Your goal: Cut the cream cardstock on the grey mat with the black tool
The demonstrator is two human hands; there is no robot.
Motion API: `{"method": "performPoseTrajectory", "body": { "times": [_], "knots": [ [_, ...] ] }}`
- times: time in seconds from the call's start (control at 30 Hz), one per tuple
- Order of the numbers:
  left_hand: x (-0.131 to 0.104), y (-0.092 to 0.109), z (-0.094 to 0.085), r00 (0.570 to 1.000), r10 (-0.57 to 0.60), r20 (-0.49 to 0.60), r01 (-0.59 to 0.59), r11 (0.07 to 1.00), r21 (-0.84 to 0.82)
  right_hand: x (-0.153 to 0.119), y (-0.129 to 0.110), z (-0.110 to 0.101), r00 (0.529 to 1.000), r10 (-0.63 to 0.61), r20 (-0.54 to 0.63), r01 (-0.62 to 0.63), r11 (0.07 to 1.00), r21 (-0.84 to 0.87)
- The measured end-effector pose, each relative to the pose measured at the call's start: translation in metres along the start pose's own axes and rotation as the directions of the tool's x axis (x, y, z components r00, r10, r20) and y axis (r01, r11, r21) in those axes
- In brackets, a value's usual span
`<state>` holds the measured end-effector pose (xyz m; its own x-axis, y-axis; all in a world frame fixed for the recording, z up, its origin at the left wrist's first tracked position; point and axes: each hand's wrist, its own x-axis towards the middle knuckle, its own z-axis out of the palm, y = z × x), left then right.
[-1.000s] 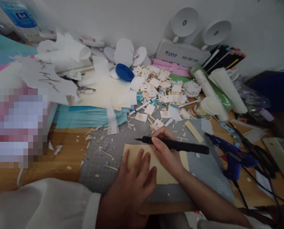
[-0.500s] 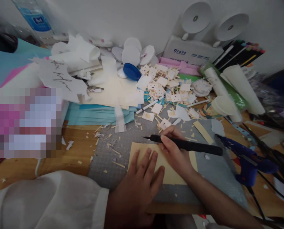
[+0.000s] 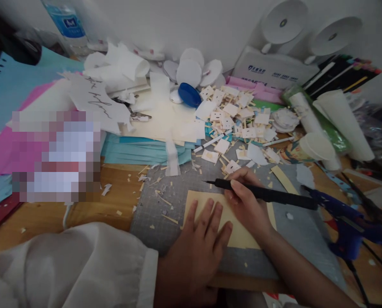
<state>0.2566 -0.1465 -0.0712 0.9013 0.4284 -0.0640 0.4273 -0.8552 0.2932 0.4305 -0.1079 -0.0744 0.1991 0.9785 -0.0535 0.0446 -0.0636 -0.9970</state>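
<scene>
A cream paper sheet (image 3: 199, 197) lies on the grey cutting mat (image 3: 159, 214). My left hand (image 3: 204, 239) rests flat on the sheet, its fingers spread and pointing away from me. My right hand (image 3: 248, 201) grips a black craft knife (image 3: 280, 197) like a pen, over the sheet's far right part. The thin tip points left, just beyond the sheet's far edge; whether it touches the mat I cannot tell. Part of the sheet is hidden under both hands.
Small cream cut-outs with faces (image 3: 229, 111) are heaped beyond the mat. A blue glue gun (image 3: 346, 220) and cord lie at right, a paper cup (image 3: 315, 146) behind it. Blue paper (image 3: 146, 149) is stacked at left. Paper scraps (image 3: 165, 201) litter the mat.
The head view has turned slightly left, so everything sits farther right in the picture. Both hands, the knife and the sheet keep nearly the same places relative to each other.
</scene>
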Motion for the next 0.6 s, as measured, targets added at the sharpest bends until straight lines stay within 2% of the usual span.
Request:
{"method": "performPoseTrajectory", "body": {
  "times": [0.13,0.2,0.33,0.4,0.47,0.5,0.6],
  "knots": [
    [0.001,-0.001,-0.004,1.0,0.008,0.015,-0.008,1.0,-0.006,-0.007,-0.006,0.004,0.988,-0.095,0.121,0.098,0.995,-0.024],
    [0.001,-0.003,-0.009,0.999,0.024,0.041,-0.023,1.0,-0.018,-0.01,-0.009,0.007,0.956,-0.196,0.22,0.228,0.965,-0.13],
    [0.0,-0.005,-0.014,0.997,0.056,0.05,-0.054,0.998,-0.031,-0.008,-0.007,0.01,0.814,-0.373,0.445,0.551,0.738,-0.389],
    [-0.001,-0.006,-0.015,0.996,0.067,0.056,-0.065,0.997,-0.044,-0.004,-0.002,0.011,0.744,-0.415,0.524,0.648,0.64,-0.413],
    [-0.002,-0.006,-0.016,0.995,0.068,0.074,-0.064,0.996,-0.061,-0.002,0.003,0.012,0.696,-0.45,0.56,0.707,0.566,-0.423],
    [-0.002,-0.006,-0.017,0.994,0.063,0.092,-0.057,0.996,-0.071,-0.002,0.005,0.012,0.684,-0.458,0.567,0.721,0.541,-0.433],
    [-0.002,-0.008,-0.02,0.99,0.047,0.134,-0.036,0.995,-0.088,-0.003,0.007,0.013,0.694,-0.427,0.58,0.712,0.53,-0.461]
  ]
}}
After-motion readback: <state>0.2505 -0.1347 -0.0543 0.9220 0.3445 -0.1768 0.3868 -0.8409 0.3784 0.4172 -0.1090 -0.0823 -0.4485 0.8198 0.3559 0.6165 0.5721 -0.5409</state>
